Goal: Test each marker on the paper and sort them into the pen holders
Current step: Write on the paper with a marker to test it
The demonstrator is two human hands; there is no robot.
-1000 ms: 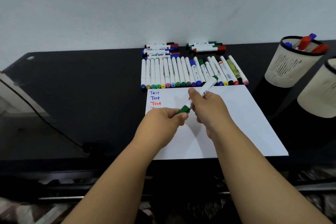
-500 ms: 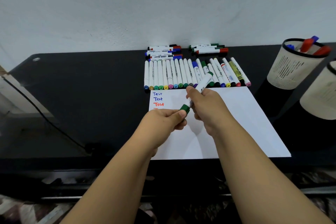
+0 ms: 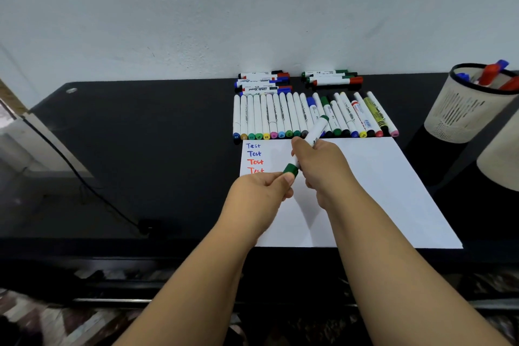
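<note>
Two hands work one green marker (image 3: 311,140) above the paper (image 3: 379,191) at the table's front edge: the right hand (image 3: 323,168) grasps its barrel, the left hand (image 3: 261,191) pinches the green cap (image 3: 290,169). A sudden release could jerk the tip across the written words or knock the marker row (image 3: 280,118).

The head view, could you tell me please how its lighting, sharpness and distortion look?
Head view: light soft and even, with faint shadows of the hands on the paper; wide-angle bending tilts the pen holder at the right edge; the black table shows a dull sheen; the marker row and "Test" lines are fairly sharp.
</note>
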